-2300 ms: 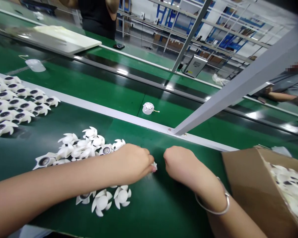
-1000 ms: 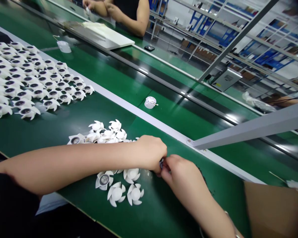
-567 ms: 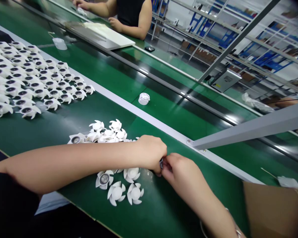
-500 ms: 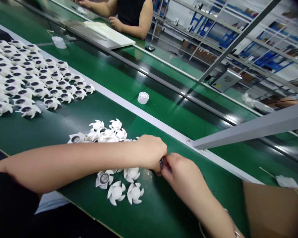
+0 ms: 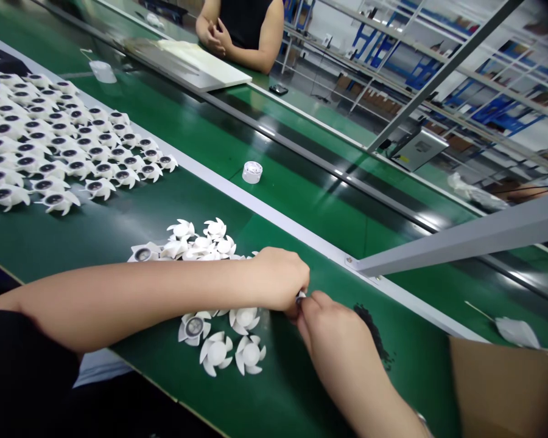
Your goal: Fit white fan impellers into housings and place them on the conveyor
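Note:
My left hand [image 5: 283,281] is closed around a small fan wheel [image 5: 301,297]; only a white and dark bit of it shows between the hands. My right hand [image 5: 331,325] meets it from the right, its fingers pinched against that part. Whatever the right fingertips hold is hidden. Under and around my left forearm lie loose white fan wheels [image 5: 216,353], some hub-side up with a grey centre. Just right of my right hand, a heap of tiny black pieces [image 5: 374,334] is spread on the green bench [image 5: 301,395].
Rows of white fan wheels [image 5: 55,143] cover the bench at left. Beyond a pale rail [image 5: 265,210], a green belt [image 5: 310,210] carries a round white part [image 5: 252,172]. A slanted post [image 5: 461,234] and a cardboard box [image 5: 502,386] stand right. A co-worker [image 5: 244,30] sits opposite.
My right hand has turned slightly and shifted, uncovering the black pieces. The round white part has moved left along the belt. The co-worker's hands have come together.

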The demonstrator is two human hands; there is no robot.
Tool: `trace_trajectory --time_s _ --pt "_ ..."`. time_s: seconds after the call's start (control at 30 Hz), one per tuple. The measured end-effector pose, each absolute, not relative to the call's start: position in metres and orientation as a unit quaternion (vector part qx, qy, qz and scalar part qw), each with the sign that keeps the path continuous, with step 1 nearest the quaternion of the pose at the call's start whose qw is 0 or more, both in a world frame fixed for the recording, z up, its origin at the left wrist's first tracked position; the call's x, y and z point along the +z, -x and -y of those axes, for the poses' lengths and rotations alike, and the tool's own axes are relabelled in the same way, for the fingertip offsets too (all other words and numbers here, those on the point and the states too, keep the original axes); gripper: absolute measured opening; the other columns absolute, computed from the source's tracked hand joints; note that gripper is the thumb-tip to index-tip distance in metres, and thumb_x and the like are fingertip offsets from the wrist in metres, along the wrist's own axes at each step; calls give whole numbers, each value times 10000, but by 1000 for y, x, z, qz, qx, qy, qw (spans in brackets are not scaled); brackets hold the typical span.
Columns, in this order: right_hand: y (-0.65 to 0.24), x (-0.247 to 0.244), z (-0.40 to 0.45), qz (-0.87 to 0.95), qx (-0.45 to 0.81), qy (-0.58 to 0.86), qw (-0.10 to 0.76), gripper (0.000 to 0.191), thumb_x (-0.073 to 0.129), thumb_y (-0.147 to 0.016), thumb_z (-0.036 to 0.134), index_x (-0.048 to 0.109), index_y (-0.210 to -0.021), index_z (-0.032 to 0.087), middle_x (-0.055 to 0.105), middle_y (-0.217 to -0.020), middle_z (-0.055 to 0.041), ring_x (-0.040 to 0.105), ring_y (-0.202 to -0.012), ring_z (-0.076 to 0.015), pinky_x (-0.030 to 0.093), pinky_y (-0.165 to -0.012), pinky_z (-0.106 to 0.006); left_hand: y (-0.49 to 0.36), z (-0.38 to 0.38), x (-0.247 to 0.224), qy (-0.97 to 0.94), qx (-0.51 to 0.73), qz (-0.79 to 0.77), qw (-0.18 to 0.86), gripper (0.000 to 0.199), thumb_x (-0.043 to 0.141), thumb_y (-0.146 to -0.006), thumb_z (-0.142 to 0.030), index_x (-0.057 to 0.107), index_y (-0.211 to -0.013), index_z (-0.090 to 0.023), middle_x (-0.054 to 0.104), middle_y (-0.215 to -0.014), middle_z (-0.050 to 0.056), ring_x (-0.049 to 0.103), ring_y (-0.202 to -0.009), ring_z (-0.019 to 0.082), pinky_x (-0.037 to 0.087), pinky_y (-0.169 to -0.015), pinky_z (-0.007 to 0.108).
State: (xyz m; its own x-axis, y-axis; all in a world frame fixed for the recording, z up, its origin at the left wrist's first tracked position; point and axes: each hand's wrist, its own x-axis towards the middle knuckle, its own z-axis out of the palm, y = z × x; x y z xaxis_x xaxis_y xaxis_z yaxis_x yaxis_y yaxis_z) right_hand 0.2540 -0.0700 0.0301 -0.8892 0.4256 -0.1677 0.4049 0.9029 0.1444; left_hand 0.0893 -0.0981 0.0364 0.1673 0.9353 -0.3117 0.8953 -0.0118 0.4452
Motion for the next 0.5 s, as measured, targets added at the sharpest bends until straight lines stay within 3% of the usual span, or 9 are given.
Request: trace_trajectory --time_s 0.1,0.23,0.37,0.5 --pt "-259 24 80 -972 94 -199 80 217 599 -759 -28 694 -752 167 636 -673 -34 612 -506 -175 327 -462 -288 -89 98 39 -714 32 -635 292 222 699 -646 -331 752 -850 -262 719 -856 24 645 -803 230 385 -522 289" --pt "-264 22 86 -968 99 -212 92 290 552 -768 -55 728 -865 155 667 -724 -42 628 -506 -181 331 -445 -294 -89 98 40 -707 30 -641 297 262 704 -657 -378 753 -888 -263 718 -869 29 645 -822 235 396 -535 297" --pt "-267 35 72 -962 -5 -240 134 259 520 -862 41 722 -923 191 694 -775 -35 642 -546 -178 365 -468 -284 -89 98 39 -704 31 -645 297 397 785 -613 -482 761 -951 -276 728 -886 22 645 -798 229 401 -544 299" --pt "-279 56 44 -960 -84 -263 51 266 460 -941 199 725 -940 224 716 -889 -51 653 -657 -187 441 -589 -294 -90 99 37 -700 34 -654 283 576 821 -581 -565 751 -1082 -290 745 -974 35 665 -874 256 428 -581 301"
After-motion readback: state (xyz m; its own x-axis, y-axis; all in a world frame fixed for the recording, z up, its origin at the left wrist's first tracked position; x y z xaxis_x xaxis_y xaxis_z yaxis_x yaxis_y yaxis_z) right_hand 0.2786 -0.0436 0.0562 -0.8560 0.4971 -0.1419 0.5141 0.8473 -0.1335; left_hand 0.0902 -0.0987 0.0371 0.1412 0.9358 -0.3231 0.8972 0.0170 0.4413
